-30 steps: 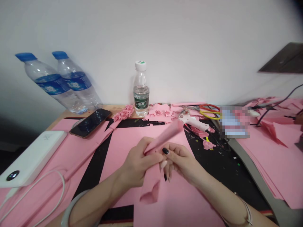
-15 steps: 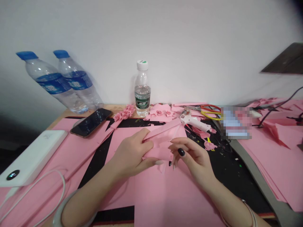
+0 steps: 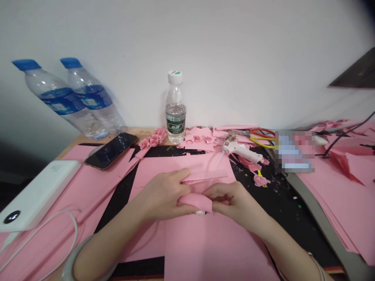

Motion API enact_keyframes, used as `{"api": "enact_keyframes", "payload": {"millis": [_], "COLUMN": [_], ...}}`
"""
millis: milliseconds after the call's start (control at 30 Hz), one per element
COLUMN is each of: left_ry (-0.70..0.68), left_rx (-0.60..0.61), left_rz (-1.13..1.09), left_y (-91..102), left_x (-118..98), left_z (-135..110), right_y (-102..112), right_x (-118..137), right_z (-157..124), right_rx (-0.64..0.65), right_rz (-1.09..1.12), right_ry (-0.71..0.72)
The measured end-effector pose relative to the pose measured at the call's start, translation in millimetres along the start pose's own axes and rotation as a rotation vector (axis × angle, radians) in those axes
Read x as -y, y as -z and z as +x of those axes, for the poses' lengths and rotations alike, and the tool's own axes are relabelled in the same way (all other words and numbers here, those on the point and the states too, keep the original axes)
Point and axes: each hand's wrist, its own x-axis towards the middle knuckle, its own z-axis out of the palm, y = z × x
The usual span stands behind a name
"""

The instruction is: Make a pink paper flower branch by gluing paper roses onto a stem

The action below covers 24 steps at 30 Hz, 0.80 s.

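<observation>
A folded piece of pink paper (image 3: 197, 201) is between my two hands, above pink sheets (image 3: 216, 246) lying on a black mat. My left hand (image 3: 166, 193) is closed on its left side, the thumb running along the near edge. A long flap of the paper sticks out to the right above the fingers. At the right end of the fold, my right hand (image 3: 230, 197) pinches the edge between thumb and fingers. Beyond the hands lies a white glue gun (image 3: 241, 151). Pink paper roses (image 3: 154, 138) lie behind the left hand.
A small water bottle (image 3: 175, 113) stands by the wall. Two large bottles (image 3: 90, 97) lean at the left, near a phone (image 3: 111, 150) and a white power bank (image 3: 41, 191) with its cable. Scissors with red and yellow handles (image 3: 262, 138) and stacked pink sheets (image 3: 336, 199) are on the right.
My right hand has moved in and closed on the right end of the folded paper. The paper's long flap has tipped lower. My left hand keeps its grip.
</observation>
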Motion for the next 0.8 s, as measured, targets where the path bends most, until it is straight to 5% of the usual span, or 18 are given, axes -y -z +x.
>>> {"api": "enact_keyframes", "payload": {"millis": [400,633,800], "left_ry": [0.033,-0.011,-0.023], "left_rx": [0.018,0.012,0.003], "left_rz": [-0.009,-0.099,-0.096], "left_y": [-2.0,-1.0,-1.8], "left_x": [3.1,5.6,3.0], "left_z": [0.6,1.1,1.6], "right_y": [0.5,5.4,2.4], "right_x": [0.6,2.8,0.1], "right_z": [-2.5,-3.7,-0.8], "right_rx": [-0.049,0.035,-0.009], "right_rz": [-0.276,-0.059,-0.121], "right_ry": [0.238,0.130,0.154]}}
